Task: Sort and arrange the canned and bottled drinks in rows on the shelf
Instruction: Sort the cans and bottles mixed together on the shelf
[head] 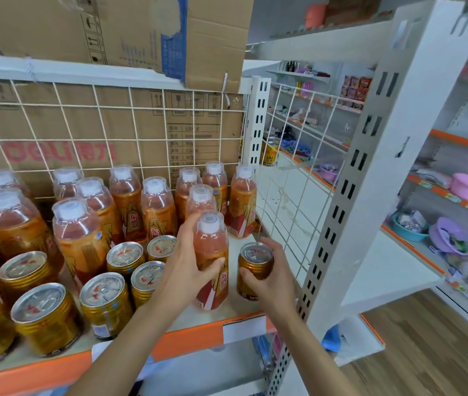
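A white metal shop shelf with an orange front edge (187, 342) fills the view. A large brown cardboard box (55, 27) sits on the level above, and a white wire grid panel (94, 105) backs the shelf. Clear plastic bottles of orange drink with white caps (158, 207) stand in loose rows along the back. Gold ribbed metal cans with silver tops (105, 301) are clustered in front of them on the left. Near the front right, the left hand (189, 258) has its grip wrapped around one upright orange drink bottle (211, 244), thumb across the label. Just beside it, the right hand (270, 281) has its grip curled around a single upright gold can (255, 260), close to the shelf's right end.
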`<state>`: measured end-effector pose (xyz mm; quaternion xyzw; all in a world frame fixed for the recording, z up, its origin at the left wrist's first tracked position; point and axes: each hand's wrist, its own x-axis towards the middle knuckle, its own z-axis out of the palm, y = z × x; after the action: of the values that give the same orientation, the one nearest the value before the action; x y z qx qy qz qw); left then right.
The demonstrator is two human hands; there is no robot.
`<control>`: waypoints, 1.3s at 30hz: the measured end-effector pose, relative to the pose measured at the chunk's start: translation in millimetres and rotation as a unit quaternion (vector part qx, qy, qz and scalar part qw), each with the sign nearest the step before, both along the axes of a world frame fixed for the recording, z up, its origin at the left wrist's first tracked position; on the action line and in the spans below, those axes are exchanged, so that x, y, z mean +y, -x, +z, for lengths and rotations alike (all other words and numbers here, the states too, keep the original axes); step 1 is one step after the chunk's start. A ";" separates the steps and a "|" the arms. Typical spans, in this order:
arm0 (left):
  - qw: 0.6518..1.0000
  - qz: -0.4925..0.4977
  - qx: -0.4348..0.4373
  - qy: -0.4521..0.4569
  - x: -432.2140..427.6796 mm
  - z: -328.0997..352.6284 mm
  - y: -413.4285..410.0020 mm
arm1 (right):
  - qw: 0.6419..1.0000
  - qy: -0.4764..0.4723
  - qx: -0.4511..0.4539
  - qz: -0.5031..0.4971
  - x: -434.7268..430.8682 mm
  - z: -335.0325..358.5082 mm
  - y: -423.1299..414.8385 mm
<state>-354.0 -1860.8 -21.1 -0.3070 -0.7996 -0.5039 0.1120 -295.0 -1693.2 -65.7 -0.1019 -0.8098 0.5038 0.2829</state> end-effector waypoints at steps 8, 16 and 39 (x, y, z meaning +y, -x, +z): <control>0.990 0.069 0.058 0.110 -6.1 4.5 -12.1 | 0.999 -0.027 0.032 0.035 -1.5 -10.4 8.3; 0.957 0.132 0.083 0.244 -33.0 -10.2 -22.6 | 0.999 -0.015 -0.020 0.045 -5.4 -19.4 7.7; 0.908 0.313 0.010 0.279 -193.2 -32.9 -21.2 | 0.958 -0.166 -0.044 0.231 -119.1 15.6 -6.2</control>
<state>-332.9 -2054.0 -54.0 -0.0645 -0.9613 -0.1962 0.1822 -288.8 -1812.3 -50.2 0.1141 -0.8950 0.4092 0.1362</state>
